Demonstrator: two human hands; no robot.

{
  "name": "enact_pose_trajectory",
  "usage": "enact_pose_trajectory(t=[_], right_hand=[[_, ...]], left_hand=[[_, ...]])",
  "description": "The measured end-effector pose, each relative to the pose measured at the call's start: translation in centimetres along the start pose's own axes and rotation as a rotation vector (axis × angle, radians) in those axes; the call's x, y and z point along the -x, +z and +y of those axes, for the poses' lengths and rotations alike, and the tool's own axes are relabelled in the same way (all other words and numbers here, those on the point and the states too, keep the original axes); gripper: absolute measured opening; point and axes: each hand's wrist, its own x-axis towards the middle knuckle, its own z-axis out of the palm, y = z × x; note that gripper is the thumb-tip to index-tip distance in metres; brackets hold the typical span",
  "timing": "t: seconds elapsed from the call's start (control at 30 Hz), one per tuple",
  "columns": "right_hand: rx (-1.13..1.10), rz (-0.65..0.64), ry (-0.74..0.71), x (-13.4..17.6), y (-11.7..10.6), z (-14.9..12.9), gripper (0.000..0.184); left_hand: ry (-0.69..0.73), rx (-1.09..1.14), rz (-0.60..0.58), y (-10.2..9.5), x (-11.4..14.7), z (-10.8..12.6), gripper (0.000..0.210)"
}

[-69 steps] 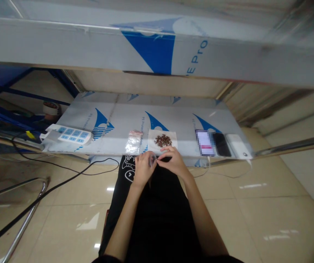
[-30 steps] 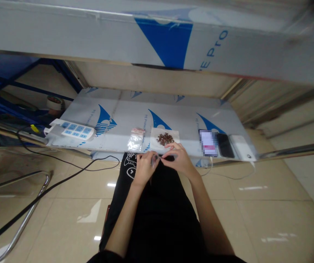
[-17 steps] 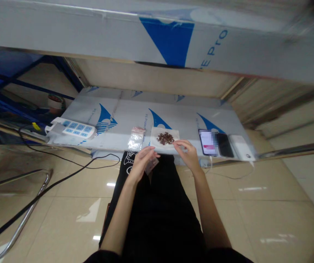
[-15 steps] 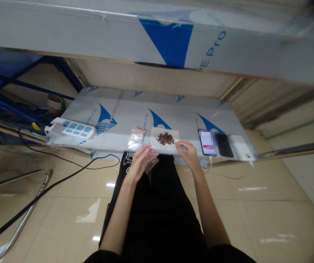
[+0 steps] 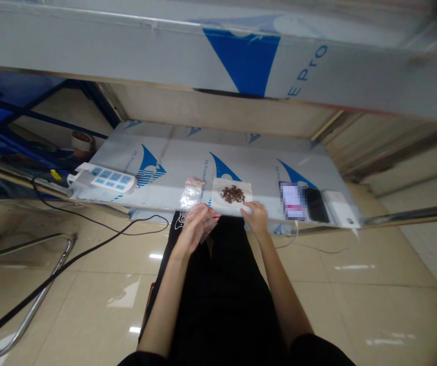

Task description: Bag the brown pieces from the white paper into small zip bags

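Far left: white power strip with pale-blue socket faces on the film-covered metal shelf. Next, a flat stack of clear plastic bags with reddish top edges, lying near the front edge; looks unused. Left hand just in front, fingers bent, thumb and fingertips gripping a small clear plastic bag; contents too faint to tell. Right of that, a white paper square carrying a loose heap of small, glossy dark-brown oblong pieces. Right hand at the paper's near right corner, fingers curled; cannot tell whether they pinch a piece. Progress, as judged: handling under way, one bag in hand, a good many pieces left loose on the paper; number dealt with unclear.
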Motion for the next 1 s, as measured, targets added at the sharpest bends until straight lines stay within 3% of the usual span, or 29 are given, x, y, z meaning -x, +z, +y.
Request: enact_pose_trajectory(t=[0.13, 0.37, 0.63, 0.73, 0.83, 0.93, 1.0], right_hand=[[-0.005, 0.053, -0.022, -0.5, 0.2, -0.3, 0.025], [0.040, 0.044, -0.043, -1.5, 0.6, -0.8, 0.018], [0.099, 0.024, -0.077, -2.8, 0.7, -0.7, 0.013], [0.053, 0.024, -0.087, -2.9, -0.7, -1.9, 0.010], [-0.128, 0.031, -0.133, -2.3, -3.3, -4.3, 0.010], [-0.310, -0.144, -0.358, -1.4, -6.1, -7.1, 0.007], [-0.319, -0.258, -0.452, -0.7, -7.4, -8.7, 0.005]], left_hand=[[0.036, -0.100, 0.010, 0.1, -0.1, -0.2, 0.025], [0.258, -0.628, 0.035, 0.0, -0.6, -1.1, 0.018], [0.282, -0.728, 0.022, -0.2, -0.9, -1.8, 0.018], [0.302, -0.763, 0.027, -0.6, -1.1, -2.3, 0.018], [0.317, -0.877, 0.035, -1.0, -1.3, -2.9, 0.017], [0.323, -1.056, 0.034, -1.0, -1.3, -3.1, 0.013], [0.325, -1.188, 0.018, -0.8, -1.2, -3.1, 0.012]])
